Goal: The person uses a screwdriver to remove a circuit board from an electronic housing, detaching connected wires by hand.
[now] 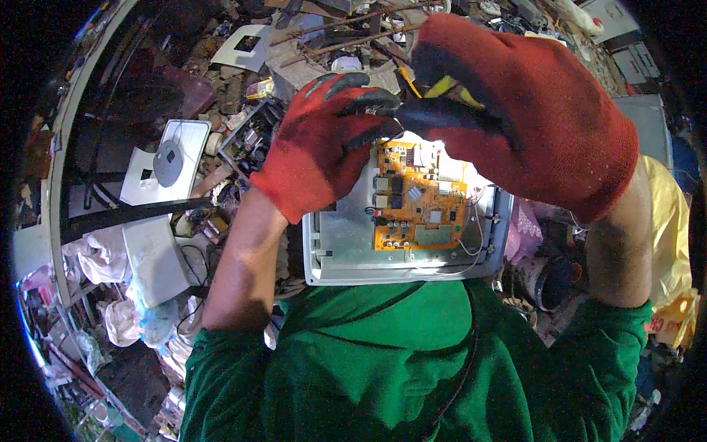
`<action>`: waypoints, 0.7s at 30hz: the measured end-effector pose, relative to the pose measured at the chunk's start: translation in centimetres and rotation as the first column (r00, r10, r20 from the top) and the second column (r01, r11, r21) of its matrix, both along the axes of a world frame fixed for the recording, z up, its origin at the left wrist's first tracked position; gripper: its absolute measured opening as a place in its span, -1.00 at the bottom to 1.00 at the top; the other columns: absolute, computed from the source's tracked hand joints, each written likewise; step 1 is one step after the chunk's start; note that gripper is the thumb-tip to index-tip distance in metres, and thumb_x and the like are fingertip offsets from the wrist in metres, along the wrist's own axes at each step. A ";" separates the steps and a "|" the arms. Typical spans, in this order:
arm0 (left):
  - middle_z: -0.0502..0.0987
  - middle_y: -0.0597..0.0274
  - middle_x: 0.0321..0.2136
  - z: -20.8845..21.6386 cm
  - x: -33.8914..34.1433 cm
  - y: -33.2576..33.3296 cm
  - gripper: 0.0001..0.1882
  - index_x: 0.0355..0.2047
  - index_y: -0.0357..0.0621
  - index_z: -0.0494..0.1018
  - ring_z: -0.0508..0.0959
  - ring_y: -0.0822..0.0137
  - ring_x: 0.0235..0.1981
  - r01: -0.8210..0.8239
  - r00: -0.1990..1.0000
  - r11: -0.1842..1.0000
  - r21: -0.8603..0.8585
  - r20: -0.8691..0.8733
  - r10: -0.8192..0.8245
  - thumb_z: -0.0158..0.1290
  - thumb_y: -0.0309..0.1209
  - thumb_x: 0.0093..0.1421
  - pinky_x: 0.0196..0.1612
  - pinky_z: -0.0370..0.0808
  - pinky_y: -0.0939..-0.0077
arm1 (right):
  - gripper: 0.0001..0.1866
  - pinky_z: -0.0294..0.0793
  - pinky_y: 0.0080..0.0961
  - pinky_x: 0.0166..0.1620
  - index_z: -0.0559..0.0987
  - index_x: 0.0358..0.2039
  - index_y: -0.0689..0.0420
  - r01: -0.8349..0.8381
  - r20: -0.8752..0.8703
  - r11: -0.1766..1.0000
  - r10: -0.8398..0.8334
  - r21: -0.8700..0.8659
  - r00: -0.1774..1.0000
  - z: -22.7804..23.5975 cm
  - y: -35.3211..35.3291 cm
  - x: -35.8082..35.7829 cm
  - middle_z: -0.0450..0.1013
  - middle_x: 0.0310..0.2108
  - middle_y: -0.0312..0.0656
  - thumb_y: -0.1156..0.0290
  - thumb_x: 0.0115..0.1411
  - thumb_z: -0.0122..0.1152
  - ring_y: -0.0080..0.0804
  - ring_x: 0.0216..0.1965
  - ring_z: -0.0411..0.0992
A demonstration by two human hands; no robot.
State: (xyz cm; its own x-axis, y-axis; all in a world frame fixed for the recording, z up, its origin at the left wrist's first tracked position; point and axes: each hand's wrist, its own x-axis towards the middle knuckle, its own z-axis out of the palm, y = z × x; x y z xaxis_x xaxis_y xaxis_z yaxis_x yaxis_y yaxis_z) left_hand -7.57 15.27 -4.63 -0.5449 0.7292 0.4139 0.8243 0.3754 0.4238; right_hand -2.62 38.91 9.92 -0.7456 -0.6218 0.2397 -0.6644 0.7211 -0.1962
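Note:
My right hand, in a red work glove with dark fingers, is closed around a tool with yellow grips; its working end is mostly hidden. Close by on the left, my left hand wears a matching glove. Its fingers curl together near the tool, and what they hold I cannot make out. Both hands hover over the far part of an orange circuit board. That board lies in a shallow grey metal-and-plastic casing against my body. Thin white wires run from the board's right side.
Scrap is heaped all around. White plastic panels and a round grey disc lie on the left. A dark cylindrical part sits to the right of the casing, near a yellow bag. Rusty rods lie ahead.

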 end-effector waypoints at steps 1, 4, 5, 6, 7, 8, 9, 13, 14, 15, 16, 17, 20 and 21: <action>0.49 0.10 0.16 0.0 0.0 0.0 -0.62 -0.03 0.13 0.62 0.35 -0.12 0.27 0.009 1.000 1.000 0.005 -0.023 -0.009 0.14 -0.39 0.10 0.37 0.19 -0.07 | -0.32 0.56 -0.08 -0.17 0.41 0.16 0.20 0.006 0.066 0.999 -0.009 0.034 0.998 0.1 0.1 0.0 0.56 -0.16 0.11 0.38 -0.01 0.41 0.20 -0.21 0.56; 0.49 0.11 0.16 0.1 0.1 0.1 -0.61 -0.03 0.15 0.62 0.35 -0.10 0.27 0.018 1.000 1.000 0.016 -0.020 -0.018 0.14 -0.39 0.10 0.37 0.19 -0.07 | -0.30 0.55 -0.08 -0.12 0.42 0.16 0.19 -0.019 0.146 0.995 0.005 0.097 0.989 0.4 0.4 0.6 0.54 -0.09 0.12 0.38 -0.02 0.42 0.20 -0.16 0.55; 0.49 0.12 0.16 0.1 0.1 0.1 -0.61 -0.03 0.16 0.62 0.35 -0.10 0.27 0.037 0.999 0.998 0.044 -0.028 -0.036 0.14 -0.39 0.10 0.37 0.18 -0.07 | -0.30 0.55 -0.08 -0.10 0.42 0.16 0.18 -0.046 0.092 0.994 0.037 0.095 0.995 0.4 0.4 0.7 0.53 -0.07 0.12 0.39 -0.03 0.43 0.21 -0.14 0.54; 0.49 0.12 0.16 0.0 0.1 0.1 -0.61 -0.03 0.17 0.62 0.35 -0.10 0.27 0.023 1.000 1.000 -0.010 0.018 -0.022 0.14 -0.39 0.09 0.37 0.18 -0.07 | -0.30 0.54 -0.08 -0.08 0.42 0.16 0.18 -0.069 0.037 0.993 0.066 0.096 0.997 0.4 0.4 0.8 0.52 -0.04 0.12 0.39 -0.04 0.43 0.21 -0.11 0.54; 0.49 0.12 0.16 0.0 0.1 0.1 -0.60 -0.02 0.17 0.62 0.35 -0.11 0.27 0.020 0.999 0.999 -0.039 0.045 -0.018 0.14 -0.39 0.09 0.37 0.18 -0.08 | -0.31 0.54 -0.07 -0.08 0.43 0.15 0.17 -0.092 0.049 0.991 0.088 0.102 0.995 0.4 0.4 0.8 0.51 -0.02 0.12 0.40 -0.04 0.42 0.21 -0.10 0.53; 0.49 0.13 0.15 0.0 0.1 0.1 -0.60 -0.03 0.18 0.62 0.35 -0.11 0.27 0.012 0.998 0.997 -0.071 0.054 -0.008 0.14 -0.39 0.09 0.37 0.18 -0.08 | -0.31 0.53 -0.07 -0.07 0.43 0.15 0.17 -0.120 0.061 0.987 0.114 0.106 0.992 0.3 0.3 0.8 0.50 0.00 0.12 0.41 -0.04 0.42 0.21 -0.09 0.52; 0.49 0.13 0.15 -0.1 0.1 0.1 -0.61 -0.03 0.18 0.62 0.35 -0.12 0.27 0.005 0.998 0.997 -0.074 0.062 0.000 0.15 -0.39 0.09 0.37 0.18 -0.08 | -0.32 0.53 -0.08 -0.07 0.44 0.14 0.17 -0.124 0.066 0.986 0.117 0.109 0.991 0.4 0.3 0.6 0.49 0.01 0.12 0.43 -0.05 0.41 0.20 -0.09 0.52; 0.49 0.13 0.15 -0.5 0.0 0.0 -0.62 -0.05 0.18 0.63 0.35 -0.14 0.26 -0.023 1.000 0.999 -0.046 -0.010 0.022 0.15 -0.39 0.09 0.37 0.19 -0.08 | -0.38 0.54 -0.11 -0.10 0.45 0.11 0.17 -0.136 0.149 0.979 0.114 0.149 0.982 1.5 -0.2 -0.5 0.49 -0.01 0.10 0.51 -0.04 0.34 0.17 -0.12 0.53; 0.49 0.12 0.15 -0.7 0.0 0.0 -0.62 -0.05 0.18 0.63 0.35 -0.15 0.26 -0.021 0.999 0.999 -0.031 -0.028 0.020 0.15 -0.38 0.09 0.37 0.19 -0.08 | -0.39 0.55 -0.12 -0.11 0.45 0.11 0.17 -0.181 0.244 0.969 0.137 0.169 0.960 2.0 -0.2 -0.8 0.49 -0.02 0.09 0.53 -0.04 0.32 0.16 -0.13 0.53; 0.49 0.12 0.15 -0.8 0.0 0.1 -0.62 -0.04 0.18 0.62 0.35 -0.15 0.26 -0.017 1.000 1.000 -0.026 0.013 0.017 0.15 -0.37 0.09 0.38 0.18 -0.08 | -0.40 0.55 -0.13 -0.11 0.45 0.10 0.17 -0.222 0.337 0.957 0.150 0.185 0.930 2.4 -0.2 -1.0 0.49 -0.04 0.07 0.54 -0.03 0.30 0.14 -0.14 0.53; 0.48 0.11 0.15 -0.8 -0.2 0.2 -0.61 -0.03 0.18 0.62 0.35 -0.15 0.26 -0.009 0.999 1.000 -0.020 0.050 0.010 0.16 -0.36 0.09 0.38 0.18 -0.07 | -0.42 0.55 -0.14 -0.13 0.45 0.09 0.16 -0.261 0.361 0.950 0.186 0.171 0.914 2.5 -0.4 -1.1 0.49 -0.05 0.06 0.56 -0.02 0.28 0.13 -0.15 0.53; 0.48 0.10 0.15 -0.9 -0.4 0.3 -0.61 -0.03 0.19 0.62 0.35 -0.16 0.26 -0.005 0.997 0.999 -0.037 0.081 0.008 0.16 -0.35 0.09 0.38 0.18 -0.07 | -0.43 0.55 -0.15 -0.14 0.46 0.09 0.16 -0.297 0.380 0.941 0.219 0.160 0.899 2.6 -0.5 -1.2 0.49 -0.07 0.05 0.57 -0.01 0.26 0.13 -0.16 0.53; 0.48 0.09 0.15 -0.9 -0.4 0.2 -0.58 0.02 0.14 0.58 0.35 -0.17 0.25 0.010 0.999 1.000 -0.017 0.052 -0.009 0.18 -0.34 0.10 0.39 0.17 -0.07 | -0.46 0.56 -0.18 -0.16 0.46 0.09 0.14 -0.362 0.219 0.925 0.331 0.116 0.918 2.4 -1.0 -0.7 0.48 -0.10 0.06 0.60 0.02 0.21 0.14 -0.16 0.53; 0.48 0.09 0.15 -0.9 -0.3 0.1 -0.57 0.03 0.11 0.58 0.36 -0.16 0.25 0.022 0.993 1.000 0.008 0.115 -0.022 0.18 -0.34 0.10 0.39 0.16 -0.07 | -0.46 0.56 -0.18 -0.15 0.46 0.10 0.14 -0.379 0.126 0.920 0.366 0.097 0.922 2.1 -1.1 -0.4 0.48 -0.10 0.07 0.60 0.03 0.19 0.16 -0.16 0.52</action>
State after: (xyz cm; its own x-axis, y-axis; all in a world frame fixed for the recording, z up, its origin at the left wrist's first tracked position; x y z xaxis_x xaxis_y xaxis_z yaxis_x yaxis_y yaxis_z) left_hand -7.91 15.40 -5.58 -0.5732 0.7389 0.3542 0.7778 0.3546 0.5190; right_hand -3.06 37.81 11.98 -0.4711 -0.8782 0.0822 -0.8701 0.4474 -0.2070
